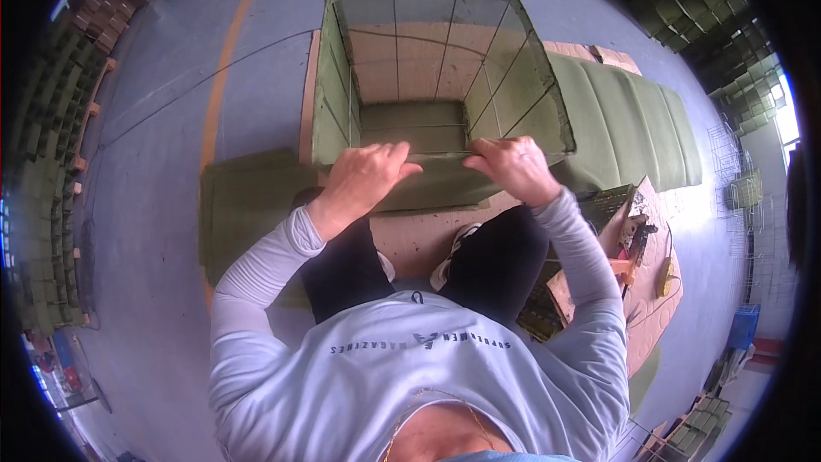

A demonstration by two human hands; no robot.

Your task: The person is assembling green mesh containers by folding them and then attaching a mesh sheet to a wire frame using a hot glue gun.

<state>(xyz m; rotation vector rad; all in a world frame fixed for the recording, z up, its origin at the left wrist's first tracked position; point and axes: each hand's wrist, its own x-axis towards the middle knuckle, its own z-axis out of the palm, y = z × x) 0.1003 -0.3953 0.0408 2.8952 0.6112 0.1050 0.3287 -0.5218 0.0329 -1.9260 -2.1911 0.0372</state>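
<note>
In front of me stands a large box-shaped wire frame with green mesh-like sheeting [332, 85] over its walls, its open side facing up toward me. Both hands are at its near rim. My left hand [363, 178] is closed on the left part of that edge, thumb pointing inward. Farther right along the same edge, my right hand [517, 169] grips with fingers curled over and thumb inward. A thin stretch of the rim shows between the two hands. What lies under the fingers is hidden.
Green sheets lie at the right [616, 120] and left [248, 205]. Beside my right knee, a cardboard piece [654, 299] bears dark tools and a yellow-handled item [664, 277]. Stacked green pieces [43, 162] line the far left; wire frames [737, 162] stand far right.
</note>
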